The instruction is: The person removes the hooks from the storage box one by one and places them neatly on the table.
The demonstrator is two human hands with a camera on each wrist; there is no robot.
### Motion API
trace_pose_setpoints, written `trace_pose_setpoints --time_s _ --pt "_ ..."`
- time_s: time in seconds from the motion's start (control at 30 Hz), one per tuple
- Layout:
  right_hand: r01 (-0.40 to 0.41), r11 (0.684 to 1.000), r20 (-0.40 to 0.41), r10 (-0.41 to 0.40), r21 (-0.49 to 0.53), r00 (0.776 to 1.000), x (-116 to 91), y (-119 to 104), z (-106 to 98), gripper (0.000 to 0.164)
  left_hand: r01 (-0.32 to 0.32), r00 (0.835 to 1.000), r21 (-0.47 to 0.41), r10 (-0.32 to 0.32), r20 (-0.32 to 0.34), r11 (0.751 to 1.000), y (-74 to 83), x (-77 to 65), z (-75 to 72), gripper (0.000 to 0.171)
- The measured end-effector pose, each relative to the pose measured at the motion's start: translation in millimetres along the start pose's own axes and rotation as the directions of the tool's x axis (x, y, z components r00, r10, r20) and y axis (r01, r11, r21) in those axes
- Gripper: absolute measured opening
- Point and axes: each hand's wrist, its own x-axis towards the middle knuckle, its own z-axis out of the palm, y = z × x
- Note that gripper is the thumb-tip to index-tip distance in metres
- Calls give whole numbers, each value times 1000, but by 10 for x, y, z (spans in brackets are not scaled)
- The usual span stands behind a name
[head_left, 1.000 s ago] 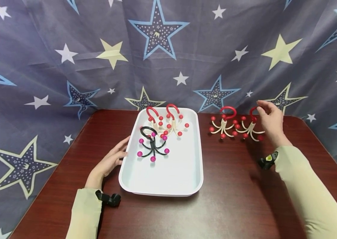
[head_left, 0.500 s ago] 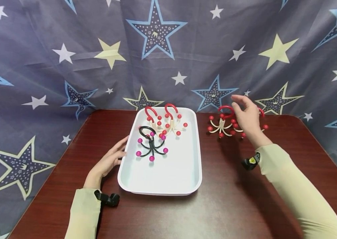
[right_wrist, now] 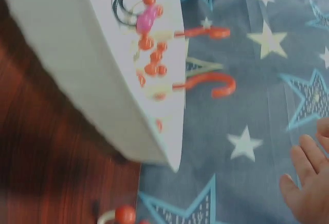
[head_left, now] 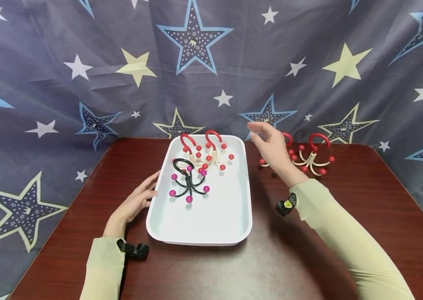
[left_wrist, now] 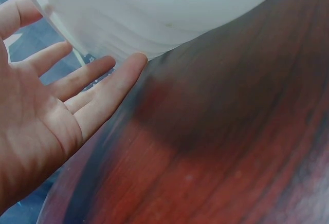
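Beside white tray (head_left: 199,242), both hands (head_left: 133,204) (head_left: 273,151), yellow mark (head_left: 288,204) on right wrist camera (head_left: 281,209)

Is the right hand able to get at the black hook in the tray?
Probably yes: the right hand is empty and the tray open on top. Two red-topped hooks stand close behind the black hook, but its near side looks free.

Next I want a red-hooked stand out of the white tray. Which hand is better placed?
Right, I'd judge: the right hand looks empty and hovers beside the right rim of the tray, near a red-hooked stand inside. The left hand touches the tray's left side, so seems better suited to steadying.
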Motion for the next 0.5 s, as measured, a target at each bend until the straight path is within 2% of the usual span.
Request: trace_pose_setpoints --time_s 0.07,0.2,0.3,0.5 --pt "-4 1000 46 3 20 999 -34 -147 81 30 -3 1000 -4 4 4 1000 0 9 -1 64" --pt "-23 1000 144 20 19 989 -47 -188 267 31 -6 1000 -13 7 14 1000 -14 22 -5 64" --pt "-34 999 225 31 12 974 -27 -122 438 34 -5 1000 -9 5 12 1000 -26 13 -16 63" --pt "-39 999 349 27 27 937 -42 -213 716 38 -8 1000 -16 8 14 1000 -25 7 -27 64"
